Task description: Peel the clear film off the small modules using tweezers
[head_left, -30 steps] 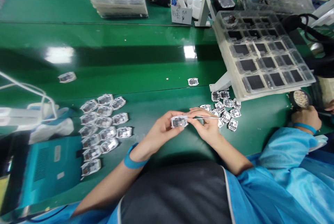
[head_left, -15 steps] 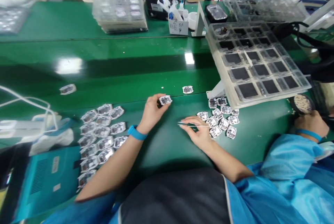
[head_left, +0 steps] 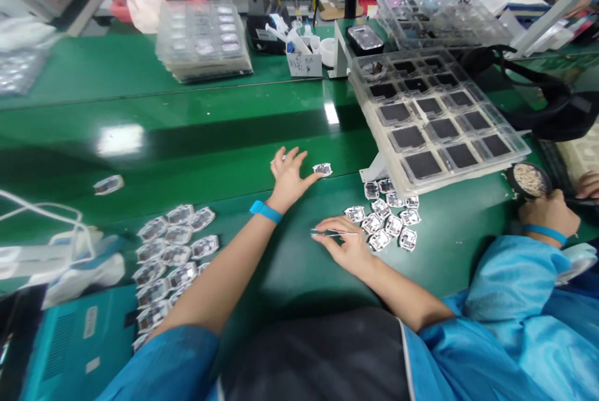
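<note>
My left hand (head_left: pixel 287 179) reaches over the green bench with its fingers spread, the thumb tip beside a small white-framed part (head_left: pixel 322 169). A pale bit of something shows between its fingers, mostly hidden. Thin metal tweezers (head_left: pixel 331 233) are pinched in my right hand (head_left: pixel 349 248), their tips pointing left. Beyond that hand lies a group of similar parts (head_left: pixel 394 225). More of them (head_left: pixel 176 256) stand in rows at the left, partly behind my left forearm. A lone part (head_left: pixel 108 185) rests farther left.
A clear tray with dark squares (head_left: pixel 442 128) sits raised at the right. Stacked clear trays (head_left: pixel 203 42) and a white box of bottles (head_left: pixel 304 65) stand at the back. At the right edge, a co-worker's hand (head_left: pixel 552 217) is by a round dish (head_left: pixel 530 180).
My left hand has moved forward and opened; the part it held no longer shows clearly. My right hand keeps the tweezers. The camera view has shifted slightly.
</note>
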`<action>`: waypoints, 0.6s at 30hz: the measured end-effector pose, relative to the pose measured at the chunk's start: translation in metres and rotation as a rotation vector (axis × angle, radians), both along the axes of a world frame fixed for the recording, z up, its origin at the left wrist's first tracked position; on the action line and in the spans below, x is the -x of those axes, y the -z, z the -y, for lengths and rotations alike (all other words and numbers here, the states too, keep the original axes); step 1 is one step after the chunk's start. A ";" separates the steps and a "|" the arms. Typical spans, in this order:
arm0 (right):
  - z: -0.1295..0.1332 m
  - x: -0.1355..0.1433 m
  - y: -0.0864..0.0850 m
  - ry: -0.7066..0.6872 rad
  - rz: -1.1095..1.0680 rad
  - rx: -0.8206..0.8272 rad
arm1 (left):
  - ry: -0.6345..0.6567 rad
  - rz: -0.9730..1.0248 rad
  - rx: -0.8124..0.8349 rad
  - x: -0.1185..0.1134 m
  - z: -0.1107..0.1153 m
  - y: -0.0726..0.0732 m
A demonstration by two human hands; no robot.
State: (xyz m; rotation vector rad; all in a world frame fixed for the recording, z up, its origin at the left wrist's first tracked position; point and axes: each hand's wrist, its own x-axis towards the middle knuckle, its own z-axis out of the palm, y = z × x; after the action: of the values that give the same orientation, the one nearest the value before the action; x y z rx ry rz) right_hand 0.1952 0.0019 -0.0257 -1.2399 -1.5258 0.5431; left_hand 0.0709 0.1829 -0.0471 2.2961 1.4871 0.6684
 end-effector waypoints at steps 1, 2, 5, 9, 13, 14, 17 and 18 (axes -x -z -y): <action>0.000 0.000 0.000 0.001 0.012 0.000 | 0.031 -0.013 0.015 -0.005 0.003 0.000; 0.000 0.000 0.001 0.004 0.022 -0.001 | 0.044 -0.017 0.032 -0.009 0.005 0.000; 0.000 0.000 0.003 0.012 0.039 -0.003 | 0.050 0.085 0.068 -0.015 0.008 -0.003; 0.000 -0.001 0.003 0.027 0.022 -0.009 | 0.057 0.420 0.164 -0.011 0.014 -0.008; -0.002 -0.005 -0.001 0.099 -0.055 -0.061 | 0.055 0.565 0.281 -0.002 0.037 -0.014; -0.003 -0.007 -0.003 0.129 -0.080 -0.081 | 0.062 0.603 0.317 0.001 0.047 -0.016; -0.003 -0.009 -0.008 0.210 -0.147 -0.123 | 0.103 0.700 0.427 0.014 0.078 -0.025; -0.002 -0.009 -0.011 0.217 -0.159 -0.131 | 0.113 0.725 0.466 0.019 0.089 -0.029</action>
State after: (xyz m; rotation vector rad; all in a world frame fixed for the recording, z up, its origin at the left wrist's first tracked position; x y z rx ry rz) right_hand 0.2040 0.0038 -0.0151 -1.2125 -1.2560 0.3833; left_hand 0.0519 0.0940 -0.0179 1.5307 1.0158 0.8817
